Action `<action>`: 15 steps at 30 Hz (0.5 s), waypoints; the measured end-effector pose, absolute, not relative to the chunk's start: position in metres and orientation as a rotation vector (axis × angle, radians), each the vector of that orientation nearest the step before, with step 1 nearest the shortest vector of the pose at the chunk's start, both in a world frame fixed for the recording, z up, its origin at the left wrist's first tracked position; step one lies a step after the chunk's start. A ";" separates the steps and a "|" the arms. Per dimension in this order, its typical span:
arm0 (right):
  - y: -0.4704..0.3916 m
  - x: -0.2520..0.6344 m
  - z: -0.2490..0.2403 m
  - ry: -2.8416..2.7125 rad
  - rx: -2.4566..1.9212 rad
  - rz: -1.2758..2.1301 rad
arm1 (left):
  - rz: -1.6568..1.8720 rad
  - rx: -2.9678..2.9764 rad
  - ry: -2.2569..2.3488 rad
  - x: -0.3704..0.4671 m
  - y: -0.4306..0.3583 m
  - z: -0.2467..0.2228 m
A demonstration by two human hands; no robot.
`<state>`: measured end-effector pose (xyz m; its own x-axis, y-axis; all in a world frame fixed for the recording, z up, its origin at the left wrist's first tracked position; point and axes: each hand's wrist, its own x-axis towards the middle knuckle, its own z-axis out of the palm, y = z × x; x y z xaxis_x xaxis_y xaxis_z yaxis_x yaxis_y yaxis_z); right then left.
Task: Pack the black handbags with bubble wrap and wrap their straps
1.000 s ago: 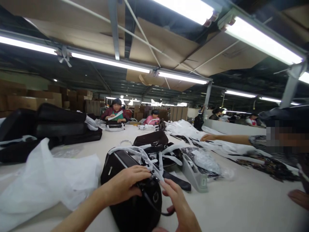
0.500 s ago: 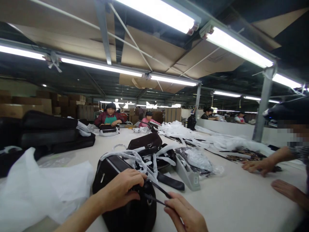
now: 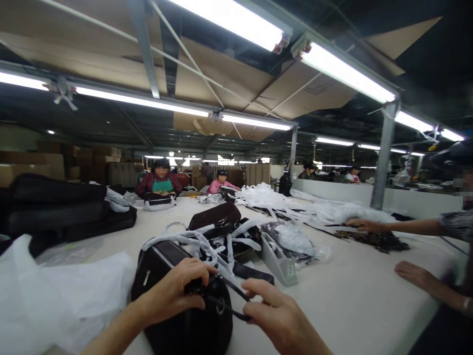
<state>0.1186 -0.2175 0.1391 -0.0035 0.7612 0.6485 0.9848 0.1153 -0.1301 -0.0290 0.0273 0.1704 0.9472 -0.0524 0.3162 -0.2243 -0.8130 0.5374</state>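
Observation:
A dark brown handbag (image 3: 173, 305) stands on the white table (image 3: 351, 305) right in front of me, its handles wrapped in white paper strips (image 3: 192, 244). My left hand (image 3: 173, 288) grips the top end of the bag by its metal ring. My right hand (image 3: 281, 318) pinches a thin black strap (image 3: 231, 298) that runs from that ring toward me. Behind the bag lie another dark bag (image 3: 216, 217) and more wrapped straps.
White plastic sheeting (image 3: 55, 296) lies at my left, black bags (image 3: 62, 207) stacked behind it. A grey tape dispenser (image 3: 277, 261) and bagged goods (image 3: 295, 241) sit mid-table. A co-worker's hands (image 3: 414, 273) rest on the right side. Two people sit at the far end.
My right hand took the black strap and drew it out toward me. The co-worker's far hand pulled back, then reached again to the dark pile. My view shifted right.

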 end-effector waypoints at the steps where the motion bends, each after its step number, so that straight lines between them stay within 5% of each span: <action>1: -0.214 0.118 0.141 -1.808 -1.665 -0.545 | 0.371 2.471 -0.194 -0.030 0.028 0.170; 8: -0.166 0.129 0.136 -1.224 -1.532 -0.968 | 0.391 2.341 -0.105 -0.026 0.028 0.163; 15: -0.156 0.128 0.123 -0.859 -1.404 -0.699 | 0.392 2.634 -0.050 -0.016 -0.001 0.187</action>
